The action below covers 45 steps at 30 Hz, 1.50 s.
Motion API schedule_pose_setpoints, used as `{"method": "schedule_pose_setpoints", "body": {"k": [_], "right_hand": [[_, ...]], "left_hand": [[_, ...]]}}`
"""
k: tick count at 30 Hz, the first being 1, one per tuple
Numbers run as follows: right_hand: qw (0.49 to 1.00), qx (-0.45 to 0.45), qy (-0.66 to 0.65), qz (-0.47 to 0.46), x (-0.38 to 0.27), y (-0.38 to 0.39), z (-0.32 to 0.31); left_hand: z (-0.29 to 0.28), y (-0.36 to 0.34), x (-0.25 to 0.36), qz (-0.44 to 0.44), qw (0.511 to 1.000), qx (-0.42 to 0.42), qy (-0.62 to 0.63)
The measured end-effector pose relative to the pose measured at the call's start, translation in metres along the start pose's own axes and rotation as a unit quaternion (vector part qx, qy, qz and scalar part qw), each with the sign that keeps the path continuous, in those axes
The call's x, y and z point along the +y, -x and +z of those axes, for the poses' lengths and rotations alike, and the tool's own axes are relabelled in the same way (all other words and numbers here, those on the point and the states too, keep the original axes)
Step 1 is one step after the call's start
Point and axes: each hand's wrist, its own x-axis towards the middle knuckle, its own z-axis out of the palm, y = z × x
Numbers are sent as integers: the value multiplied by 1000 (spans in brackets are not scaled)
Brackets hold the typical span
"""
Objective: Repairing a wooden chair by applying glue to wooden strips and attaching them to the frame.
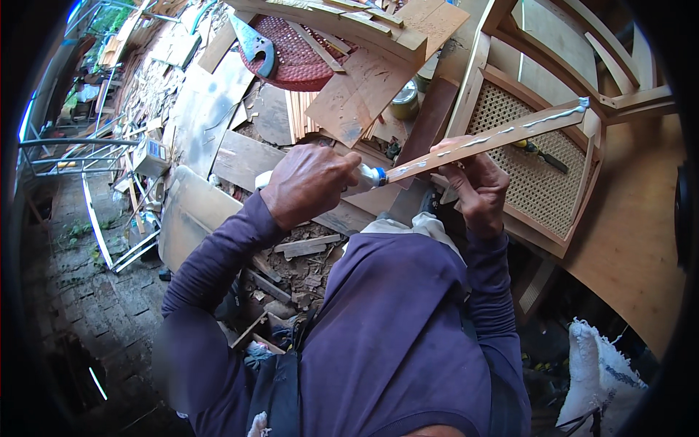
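Note:
My left hand [309, 186] is wrapped round a white glue bottle [368, 178], whose blue-tipped nozzle touches the near end of a narrow wooden strip [466, 151]. White glue [557, 116] lies in a broken bead along the strip's upper face, thickest at the far right end. Pinched in the fingers of my right hand [480, 189], the strip slants up to the right. Behind it is a wooden chair frame with a woven cane panel [502, 175]. A yellow-and-black handled tool [542, 154] rests on the cane; its kind is unclear.
A blue-handled saw [255, 51] lies on a red woven seat [306, 44] among wooden boards. Near it stands a glass jar [405, 102]. Wood scraps [309, 246] litter the ground. A plywood sheet [626, 240] and a white sack [593, 371] are at the right.

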Motion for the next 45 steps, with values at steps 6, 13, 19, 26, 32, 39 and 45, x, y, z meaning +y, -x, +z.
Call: {"method": "schedule_pose_setpoints", "body": {"k": [6, 13, 19, 26, 32, 39, 45], "right_hand": [[1000, 4, -15, -4, -7, 1, -2], [1000, -14, 8, -16, -4, 4, 2], [1000, -7, 2, -15, -6, 5, 1], [999, 16, -5, -28, -14, 3, -13], [999, 31, -37, -11, -17, 3, -10], [1000, 3, -6, -27, -3, 1, -5], [998, 25, -32, -40, -14, -3, -18]], "left_hand": [[12, 1, -2, 4, 1000, 6, 4], [1, 3, 7, 8, 1000, 18, 12], [-1, 4, 6, 14, 1000, 8, -4], [13, 10, -2, -7, 999, -30, -10], [19, 15, -12, 3, 999, -25, -20], [8, 10, -5, 6, 1000, -13, -5], [22, 15, -22, 16, 1000, -20, -15]]}}
